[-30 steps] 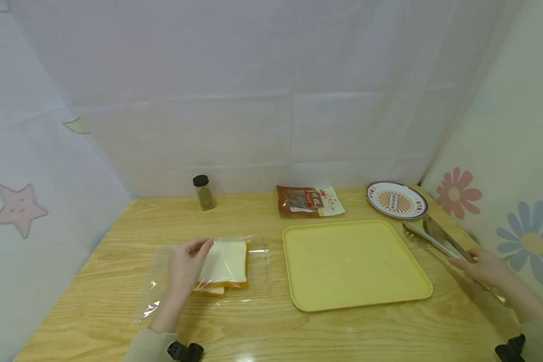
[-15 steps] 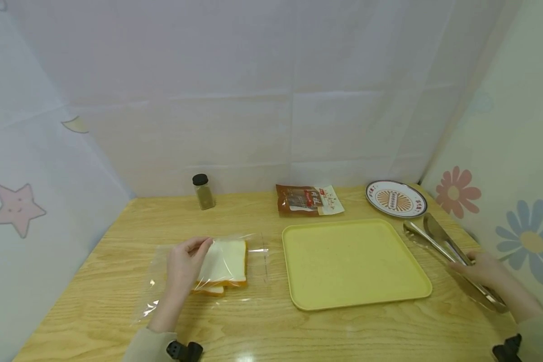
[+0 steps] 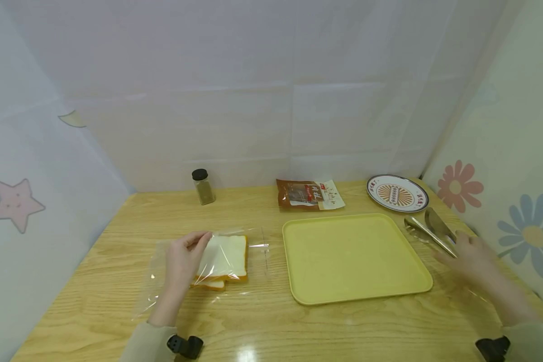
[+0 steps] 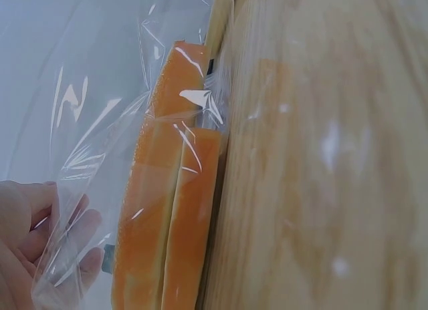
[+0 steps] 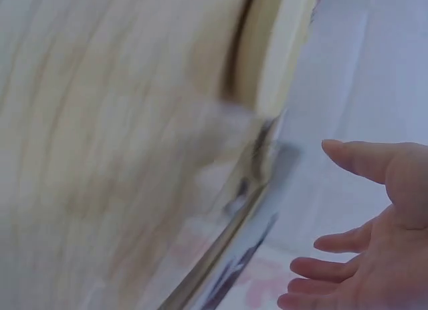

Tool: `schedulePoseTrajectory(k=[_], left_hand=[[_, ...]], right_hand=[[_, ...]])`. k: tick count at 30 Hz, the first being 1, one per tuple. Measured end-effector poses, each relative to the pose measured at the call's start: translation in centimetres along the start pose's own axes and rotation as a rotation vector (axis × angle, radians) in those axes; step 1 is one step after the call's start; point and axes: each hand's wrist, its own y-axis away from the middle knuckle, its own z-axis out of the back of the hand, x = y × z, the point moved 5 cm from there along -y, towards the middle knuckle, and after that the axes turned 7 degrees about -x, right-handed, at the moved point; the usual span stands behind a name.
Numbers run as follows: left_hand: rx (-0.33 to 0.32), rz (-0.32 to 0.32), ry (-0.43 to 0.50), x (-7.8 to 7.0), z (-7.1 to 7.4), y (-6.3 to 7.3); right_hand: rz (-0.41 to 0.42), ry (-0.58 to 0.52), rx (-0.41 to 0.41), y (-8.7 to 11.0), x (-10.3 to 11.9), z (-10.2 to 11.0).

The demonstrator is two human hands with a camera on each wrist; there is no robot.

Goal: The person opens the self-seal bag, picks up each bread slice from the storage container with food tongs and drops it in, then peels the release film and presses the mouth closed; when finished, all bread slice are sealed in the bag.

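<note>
Nearest us, two pale sleeves (image 3: 151, 346) with black wrist cameras (image 3: 185, 347) reach in over the edge of a wood-grain table (image 3: 298, 332). The left hand (image 3: 183, 259), thumb and fingertips brought together, pinches the film of a clear bag (image 3: 259, 259) lying on the table's left half. Inside the bag we see bread (image 3: 223, 255), two slices with orange-brown crusts, the upper set askew on the lower. Across the table, the right hand (image 3: 472, 259), blurred in the head view, is over the near part of metal tongs (image 3: 434, 238); in the right wrist view its thumb and fingers are spread well apart, with nothing gripped between them, though we cannot tell whether it touches the tongs. Between bag and tongs lies a yellow tray (image 3: 357, 259). Farther back, we find a black-capped jar (image 3: 204, 192) standing at left, a red-brown and cream packet (image 3: 309, 195) lying beyond the tray, and a dark-rimmed plate (image 3: 397, 193) just past the tips of the tongs. A white cloth (image 3: 226, 115) hangs creased behind it all.
</note>
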Motion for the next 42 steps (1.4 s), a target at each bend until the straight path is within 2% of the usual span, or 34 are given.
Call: schedulePoseTrajectory(k=[4,7,9,14,19,28,34,37,42], left_hand=[[-0.002,-0.007,0.01,0.0,-0.1,-0.1],[-0.002,-0.01,0.014,0.0,-0.1,-0.1],[-0.009,-0.015,0.014,0.0,-0.1,-0.1],[-0.029,-0.032,0.018,-0.1,0.1,-0.1],[-0.039,-0.017,0.004,-0.1,0.3,-0.1],[-0.033,0.009,-0.012,-0.3,0.5,0.0],[-0.006,0.035,0.018,-0.2,0.4,0.0],[-0.012,0.032,0.014,-0.1,0.4,-0.1],[-0.03,0.003,0.0,-0.2,0.5,-0.2]], right_hand=[[0.07,-0.09,-0.11,0.8,4.4,0.7],[0.131,-0.176,-0.154,1.7,8.3,0.6],[0.143,-0.25,-0.121,2.4,10.9,0.4],[0.207,-0.35,-0.105,3.6,16.6,-0.1],[0.25,-0.432,-0.085,3.9,20.7,-0.8],[0.242,-0.611,0.08,4.3,25.4,-3.0],[0.276,-0.763,0.294,4.7,28.6,-5.7],[0.244,-0.85,0.413,4.9,30.2,-7.3],[0.106,-1.037,0.582,5.1,32.4,-9.7]])
